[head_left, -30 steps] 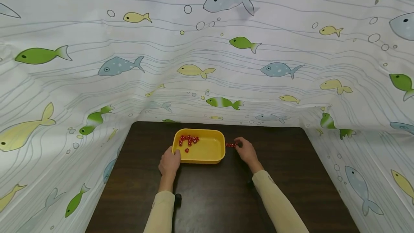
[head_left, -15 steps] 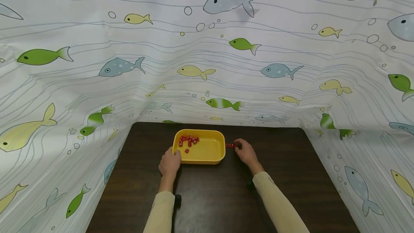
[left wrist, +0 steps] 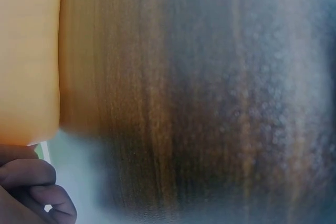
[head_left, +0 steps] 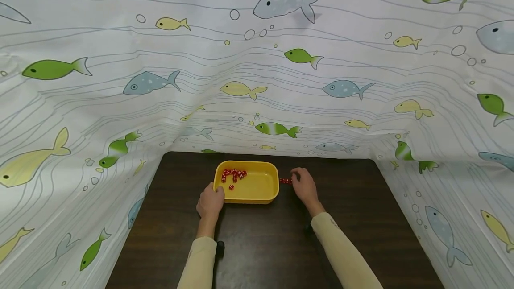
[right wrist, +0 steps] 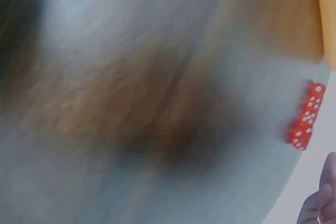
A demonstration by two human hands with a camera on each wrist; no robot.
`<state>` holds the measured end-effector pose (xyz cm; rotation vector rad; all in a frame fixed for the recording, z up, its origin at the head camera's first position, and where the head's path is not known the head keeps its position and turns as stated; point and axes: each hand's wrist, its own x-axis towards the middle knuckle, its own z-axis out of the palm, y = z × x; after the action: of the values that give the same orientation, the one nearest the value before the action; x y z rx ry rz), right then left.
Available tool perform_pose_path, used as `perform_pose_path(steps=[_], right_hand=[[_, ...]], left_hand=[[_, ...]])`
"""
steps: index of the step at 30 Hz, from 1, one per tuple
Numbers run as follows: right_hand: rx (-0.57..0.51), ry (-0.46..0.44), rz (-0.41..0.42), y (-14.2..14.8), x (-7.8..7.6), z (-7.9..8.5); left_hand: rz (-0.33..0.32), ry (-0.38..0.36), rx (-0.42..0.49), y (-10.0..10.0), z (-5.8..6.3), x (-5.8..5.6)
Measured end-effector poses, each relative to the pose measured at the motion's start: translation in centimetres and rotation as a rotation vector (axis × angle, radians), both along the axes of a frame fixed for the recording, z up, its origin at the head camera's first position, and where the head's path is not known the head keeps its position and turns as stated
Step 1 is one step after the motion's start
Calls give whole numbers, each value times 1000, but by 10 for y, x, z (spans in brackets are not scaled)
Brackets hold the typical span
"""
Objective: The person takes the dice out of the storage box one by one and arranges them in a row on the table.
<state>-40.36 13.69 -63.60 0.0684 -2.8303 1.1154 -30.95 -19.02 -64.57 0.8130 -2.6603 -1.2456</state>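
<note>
A yellow plastic tray (head_left: 246, 201) stands on the dark table, with several red dice (head_left: 234, 174) gathered in its back left part and one die (head_left: 231, 187) apart nearer the front. My left hand (head_left: 210, 200) grips the tray's left rim, thumb over the edge; in the left wrist view its curled fingers (left wrist: 37, 174) lie at the end of the tray wall. Beside the tray's right side, a short row of red dice (right wrist: 306, 118) lies on the table. My right hand (head_left: 305, 187) is at the row's right end, its fingers loosely bent and apart from the dice in the right wrist view.
The dark wooden table (head_left: 261, 244) reaches forward to a white curtain (head_left: 257, 70) printed with fish, which also hangs along both sides. Dark bands with small devices sit at the wrists, near the pale sleeves (head_left: 202, 258).
My right hand has drawn slightly up and away from the end of the dice row. The left hand, tray and dice stay as they were; the head view shifts a little.
</note>
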Motion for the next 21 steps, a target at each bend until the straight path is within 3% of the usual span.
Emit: perform_pose_path(steps=[6,11,21], right_hand=[[-31,40,9,-14,2,9],[-5,55,89,-31,4,15],[137,102,223,-71,3,29]], left_hand=[[3,-3,-2,1,1,1],[14,-14,-7,-2,0,2],[23,-20,-13,0,1,1]])
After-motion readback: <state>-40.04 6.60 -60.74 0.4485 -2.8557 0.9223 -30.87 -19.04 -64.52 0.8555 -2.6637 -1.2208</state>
